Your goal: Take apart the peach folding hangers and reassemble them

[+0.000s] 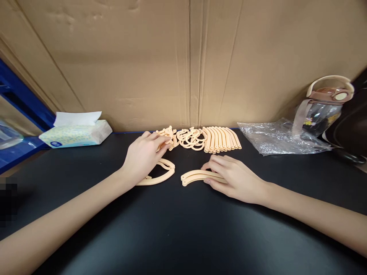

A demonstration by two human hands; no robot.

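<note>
My left hand [145, 156] reaches over the pile of small beige plastic pieces [172, 142], its fingertips pinched on one small piece at the near left side. Partly under that wrist lies a beige curved assembly [162, 177], made of arched strips joined at a corner; its left part is hidden. My right hand [232, 177] grips a pair of curved beige plastic strips [195, 175] that look like folding-hanger arms, lying side by side at the table surface. Their right ends are covered by the fingers.
Beige rings or hooks [191, 138] lie heaped at the back centre, beside a neat row of curved strips [222, 139]. A tissue pack [76, 133] sits back left. Back right are a clear plastic bag [275, 137] and a bottle [323, 110]. Cardboard [143, 65] walls the black table's back edge.
</note>
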